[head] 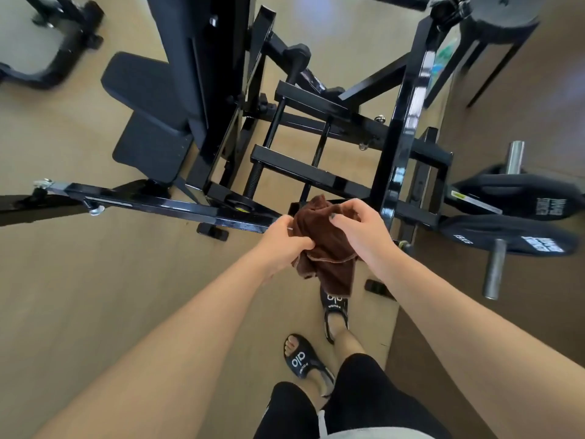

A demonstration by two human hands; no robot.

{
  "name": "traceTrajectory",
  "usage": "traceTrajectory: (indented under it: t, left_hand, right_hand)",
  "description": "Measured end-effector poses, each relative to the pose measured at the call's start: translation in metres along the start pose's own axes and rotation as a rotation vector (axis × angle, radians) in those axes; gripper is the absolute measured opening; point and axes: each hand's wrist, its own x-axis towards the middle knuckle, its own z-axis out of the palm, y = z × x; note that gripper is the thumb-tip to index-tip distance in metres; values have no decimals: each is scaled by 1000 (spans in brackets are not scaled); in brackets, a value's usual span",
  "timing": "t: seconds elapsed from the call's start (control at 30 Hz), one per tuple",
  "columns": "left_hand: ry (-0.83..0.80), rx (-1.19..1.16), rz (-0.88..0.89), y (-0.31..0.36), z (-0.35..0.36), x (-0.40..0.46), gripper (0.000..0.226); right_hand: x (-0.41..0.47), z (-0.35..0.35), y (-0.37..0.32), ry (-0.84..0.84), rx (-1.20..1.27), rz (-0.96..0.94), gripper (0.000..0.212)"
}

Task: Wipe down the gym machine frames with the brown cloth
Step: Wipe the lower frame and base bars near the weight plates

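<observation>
brown cloth (326, 239), "alo" sandals (302, 359)

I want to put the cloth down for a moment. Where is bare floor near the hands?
Bare wooden floor lies left of the hands, below the long black bar. Right of the hands it is crowded: weight plates, metal pegs, frame posts. Both hands hold the brown cloth.
</observation>
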Motion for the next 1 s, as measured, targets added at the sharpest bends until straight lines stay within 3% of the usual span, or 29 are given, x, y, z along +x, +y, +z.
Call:
traceTrajectory:
  t: [0.17,0.3,0.37,0.47,0.63,0.77,0.83,0.9,1.0]
  left_hand:
    - [48,189,2,11,16,22,25]
    - [141,591,74,15,25,31,24]
    - [165,841,105,12,24,28,35]
    - [177,962,106,7,8,24,62]
    - [135,1249,253,-6,-35,35,88]
    - [99,1413,195,-16,-67,63,111]
    - [59,1450,188,-21,-74,76,107]
    - [8,1454,216,-29,-73,84,89]
    - [8,1374,265,-38,-71,90,63]
  right_hand:
    - [27,-11,14,1,-445,-215,40]
    - [32,-6,28,-89,-935,-446,70]
    - [33,-5,30,-117,-1058,-518,86]
    - [36,3,30,-141,-1117,-552,103]
    - [50,25,28,-267,-1077,-394,123]
    - [62,30,28,-387,-1082,-352,131]
    - [68,25,29,-451,-1085,-327,136]
    - [71,24,32,-470,-1097,-308,140]
    - [67,34,41,-271,-1165,-374,123]
